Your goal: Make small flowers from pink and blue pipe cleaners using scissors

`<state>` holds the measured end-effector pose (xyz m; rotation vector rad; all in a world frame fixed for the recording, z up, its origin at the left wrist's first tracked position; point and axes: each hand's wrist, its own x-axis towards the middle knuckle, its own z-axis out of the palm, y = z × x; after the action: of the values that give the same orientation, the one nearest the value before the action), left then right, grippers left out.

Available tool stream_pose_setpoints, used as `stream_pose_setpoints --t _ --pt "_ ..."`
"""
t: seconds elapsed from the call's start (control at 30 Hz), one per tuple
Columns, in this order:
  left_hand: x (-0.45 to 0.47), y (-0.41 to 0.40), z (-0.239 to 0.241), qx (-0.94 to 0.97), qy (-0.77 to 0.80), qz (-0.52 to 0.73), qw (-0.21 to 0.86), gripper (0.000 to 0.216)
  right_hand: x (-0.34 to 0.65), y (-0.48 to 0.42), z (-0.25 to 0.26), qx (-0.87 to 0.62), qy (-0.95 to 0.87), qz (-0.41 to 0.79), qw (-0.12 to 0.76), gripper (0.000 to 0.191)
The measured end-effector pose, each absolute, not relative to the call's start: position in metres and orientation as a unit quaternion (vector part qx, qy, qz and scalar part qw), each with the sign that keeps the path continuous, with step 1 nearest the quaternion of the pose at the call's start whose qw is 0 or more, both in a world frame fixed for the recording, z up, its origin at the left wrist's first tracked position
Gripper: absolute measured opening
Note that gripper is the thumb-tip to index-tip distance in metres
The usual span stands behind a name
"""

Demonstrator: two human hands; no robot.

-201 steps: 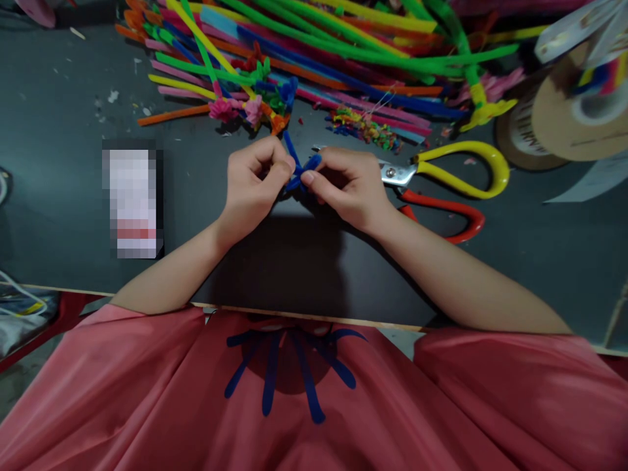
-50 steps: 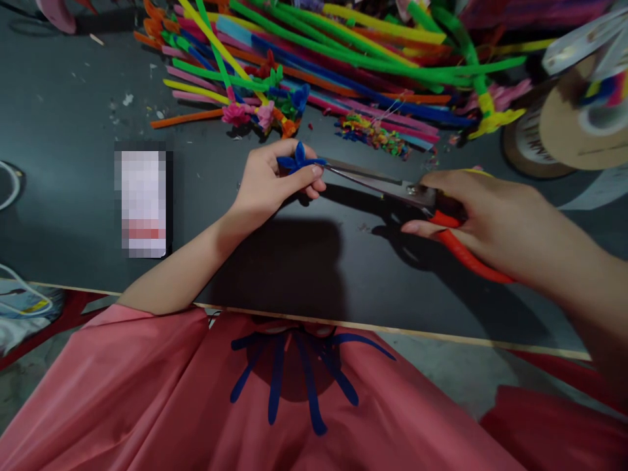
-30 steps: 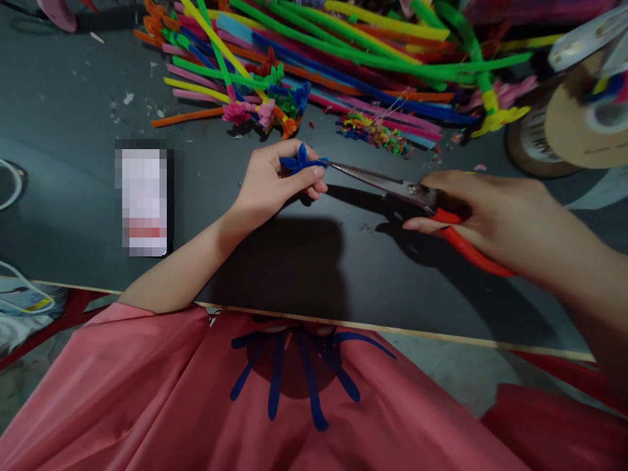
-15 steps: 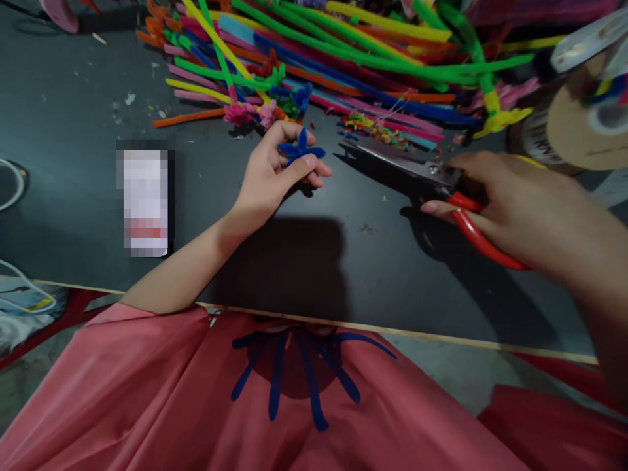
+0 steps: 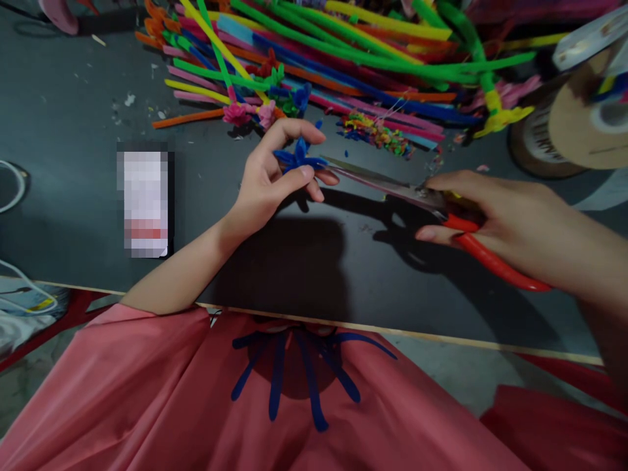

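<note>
Between the thumb and fingers of my left hand [image 5: 279,167] is a blue pipe-cleaner flower [image 5: 300,156] with pointed petals. My right hand [image 5: 510,212] grips a pair of scissors [image 5: 392,186] by its red handles. The metal blades reach left, with their tips at the flower's right petal; whether they touch it I cannot tell. Several blue pipe-cleaner strips [image 5: 276,383] lie spread on the red cloth over my lap. Behind my left hand sit pink pipe-cleaner flowers [image 5: 238,113] and a blue one [image 5: 301,98].
A heap of coloured pipe cleaners [image 5: 343,59] spans the table's back. Colourful clippings [image 5: 377,131] lie in front of it. To the left is a phone [image 5: 146,199] with a blurred screen. A ribbon spool [image 5: 586,121] stands at the right, and a white cable [image 5: 14,186] at the far left.
The scissors have moved left and slightly down, bringing their tips to the blue flower. My left hand has turned the flower a little and lowered it slightly.
</note>
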<state>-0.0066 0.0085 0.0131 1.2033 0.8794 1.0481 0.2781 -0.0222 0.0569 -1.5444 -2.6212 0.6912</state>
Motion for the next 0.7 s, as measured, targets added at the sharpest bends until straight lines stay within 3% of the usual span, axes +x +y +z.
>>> stream_pose_setpoints --t 0.7 --pt "-0.007 0.0054 0.0178 0.525 0.411 0.426 0.612 0.027 0.2779 -0.0213 0.0559 -0.503 -0.826 0.255 0.018 0.063"
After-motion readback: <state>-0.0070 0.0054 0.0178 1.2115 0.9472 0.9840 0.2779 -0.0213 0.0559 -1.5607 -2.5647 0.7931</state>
